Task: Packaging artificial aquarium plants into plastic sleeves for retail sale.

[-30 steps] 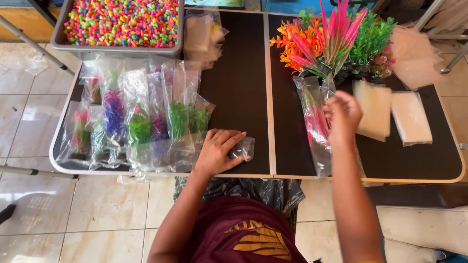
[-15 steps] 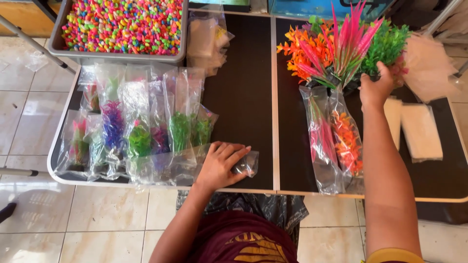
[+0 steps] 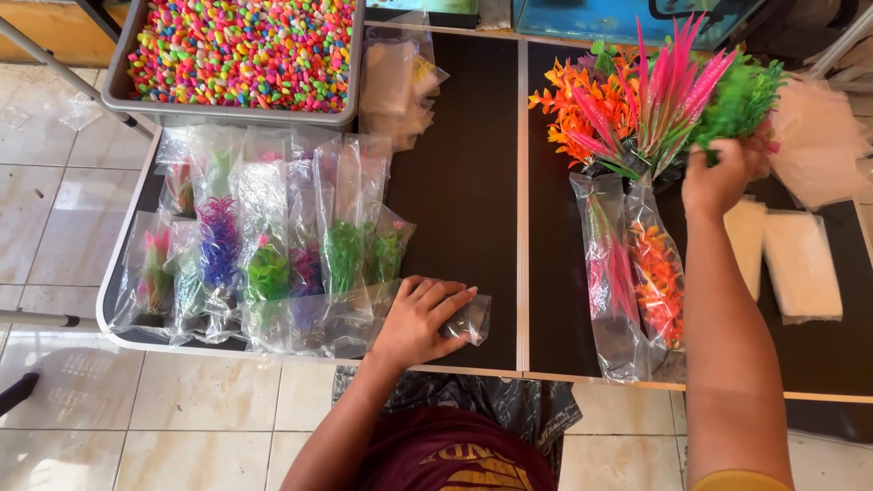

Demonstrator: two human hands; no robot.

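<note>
Fingers of the left hand are laid flat and spread on an empty clear bag at the near edge of the black table, pressing it down, nothing being clutched; just to the left of this hand a spread of bagged plastic plants is laid out, roughly nine or ten packets, overlapping too much for an exact count, with green, purple and pink sprigs inside; to the left of the right forearm two filled bags lie side by side, one pink, one orange; to its right two stacks of flat clear bags are seen; farther off, the right hand is closed around a green plastic plant in the loose bunch; beside it pink spiky plants and orange plants stand crowded, uncounted; farthest from the left hand one grey tray is filled with multicoloured pebbles.
</note>
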